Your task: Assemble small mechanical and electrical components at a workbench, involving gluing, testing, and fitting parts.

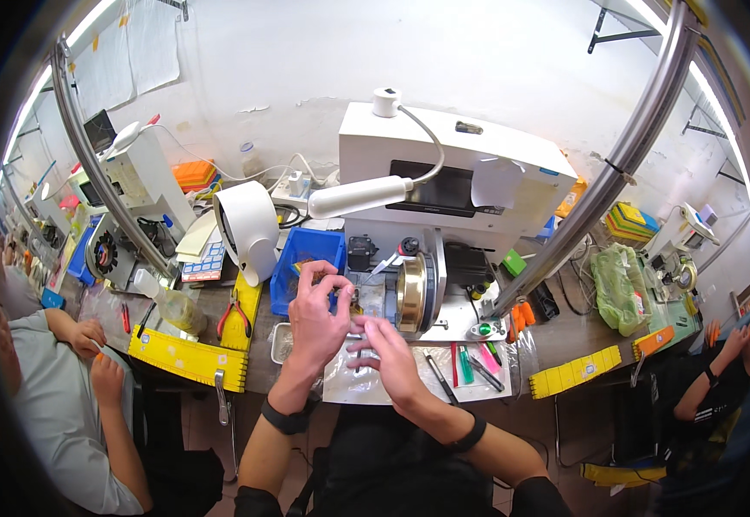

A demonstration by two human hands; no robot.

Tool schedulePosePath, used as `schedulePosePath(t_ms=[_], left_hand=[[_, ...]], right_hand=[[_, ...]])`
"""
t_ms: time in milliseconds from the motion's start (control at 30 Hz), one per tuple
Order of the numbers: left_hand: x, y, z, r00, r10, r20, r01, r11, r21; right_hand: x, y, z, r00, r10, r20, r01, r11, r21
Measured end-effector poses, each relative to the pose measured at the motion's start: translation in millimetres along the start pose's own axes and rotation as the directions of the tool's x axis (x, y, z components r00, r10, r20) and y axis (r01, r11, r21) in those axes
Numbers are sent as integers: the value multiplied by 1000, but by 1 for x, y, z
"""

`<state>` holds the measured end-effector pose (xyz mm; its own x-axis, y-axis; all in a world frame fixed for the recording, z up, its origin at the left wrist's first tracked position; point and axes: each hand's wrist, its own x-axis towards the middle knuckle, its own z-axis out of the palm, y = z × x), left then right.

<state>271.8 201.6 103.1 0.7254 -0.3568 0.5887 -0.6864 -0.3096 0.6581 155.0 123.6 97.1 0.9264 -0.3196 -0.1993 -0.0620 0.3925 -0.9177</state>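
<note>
My left hand (316, 314) is raised in front of the blue bin, its thumb and fingers bent together in a pinch; whatever sits between the fingertips is too small to make out. Just below and to its right is my right hand (390, 358), palm turned inward, fingers loosely stretched and apart. Its fingertips come close to the left palm; whether they touch is unclear. Right of both hands stands a brass-coloured ring (410, 295) on a machine spindle. The blue bin (328, 244) holds small contents I cannot identify.
A white machine housing (478, 164) with a dark screen stands behind, a white lamp (359, 197) hanging before it. A white fan (248, 226) and red-handled pliers (234, 321) are left. Pens (466, 365) lie at front right. Co-workers sit either side; a metal post (599, 198) rises right.
</note>
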Motion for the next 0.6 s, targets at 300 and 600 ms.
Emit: schedulePosePath(t_ms=[300, 600], left_hand=[[-5, -3, -12, 983, 0, 184, 7, 999, -40], [71, -18, -28, 870, -89, 484, 409, 679, -610]], right_hand=[[47, 11, 17, 971, -2, -237, 58, 972, 229], [43, 21, -1, 976, 55, -209, -14, 981, 192]])
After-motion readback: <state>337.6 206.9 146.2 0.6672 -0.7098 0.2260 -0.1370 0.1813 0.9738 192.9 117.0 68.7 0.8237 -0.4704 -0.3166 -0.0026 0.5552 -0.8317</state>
